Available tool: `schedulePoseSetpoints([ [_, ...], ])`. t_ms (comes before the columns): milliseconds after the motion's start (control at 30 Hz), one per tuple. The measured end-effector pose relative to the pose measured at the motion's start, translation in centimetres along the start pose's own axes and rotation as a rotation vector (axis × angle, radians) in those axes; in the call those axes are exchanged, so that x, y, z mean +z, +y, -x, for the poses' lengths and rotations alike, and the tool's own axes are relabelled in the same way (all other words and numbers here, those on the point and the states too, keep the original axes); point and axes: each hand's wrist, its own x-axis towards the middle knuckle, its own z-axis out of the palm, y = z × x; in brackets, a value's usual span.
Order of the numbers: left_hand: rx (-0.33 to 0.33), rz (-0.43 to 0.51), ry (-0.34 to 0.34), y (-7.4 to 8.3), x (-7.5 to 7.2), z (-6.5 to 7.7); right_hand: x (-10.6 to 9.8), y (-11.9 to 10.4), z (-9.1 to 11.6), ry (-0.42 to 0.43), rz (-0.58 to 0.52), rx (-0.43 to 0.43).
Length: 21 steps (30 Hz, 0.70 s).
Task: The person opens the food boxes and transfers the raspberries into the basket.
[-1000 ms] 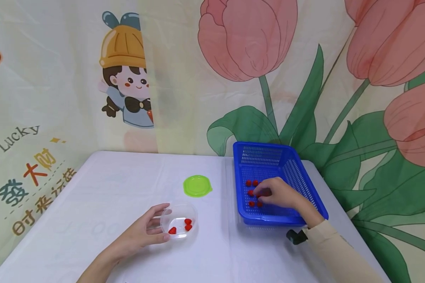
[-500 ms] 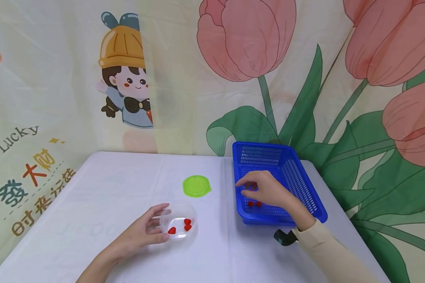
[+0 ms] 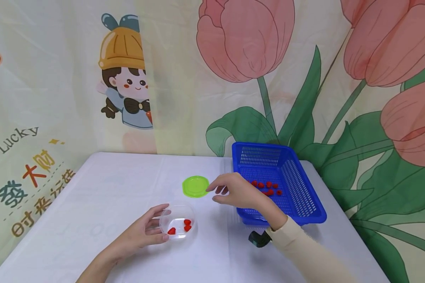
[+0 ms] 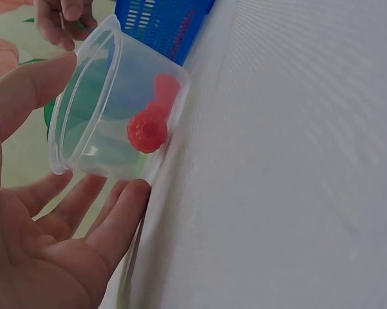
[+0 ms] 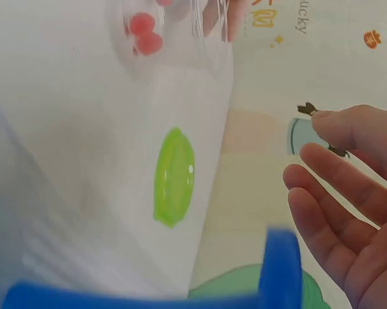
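Observation:
A clear plastic cup (image 3: 178, 225) stands on the white table with several red raspberries (image 3: 187, 228) in it. My left hand (image 3: 143, 228) holds its left side, the thumb (image 4: 35, 87) at the rim and fingers on the opposite wall. Over the table between the green lid (image 3: 194, 186) and the blue basket (image 3: 287, 217), my right hand (image 3: 235, 190) hovers with loosely bent fingers. Nothing shows between its fingertips in the right wrist view. More raspberries (image 3: 269, 184) lie in rows on the basket floor, partly covered by that hand.
Behind the table hangs a printed cloth (image 3: 177, 98) with tulips and a cartoon figure. The basket's raised rim stands along the table's right side. A small black camera (image 3: 259, 238) sticks out under the right wrist.
My right hand has risen out of the basket and moved left towards the lid and cup, uncovering more raspberries. My left hand and the cup have stayed in place.

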Motion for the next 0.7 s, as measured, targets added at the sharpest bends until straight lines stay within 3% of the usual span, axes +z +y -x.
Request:
schedulePoseSetpoints([
  [333, 0.025, -0.002, -0.022, -0.1, 0.0, 0.0, 3.4, -1.1, -2.5, -0.094, -0.046, -0.049],
  [700, 0.072, 0.018, -0.047, 0.1, -0.2, 0.3, 6.2, -1.8, -4.0, -0.155, -0.082, -0.05],
])
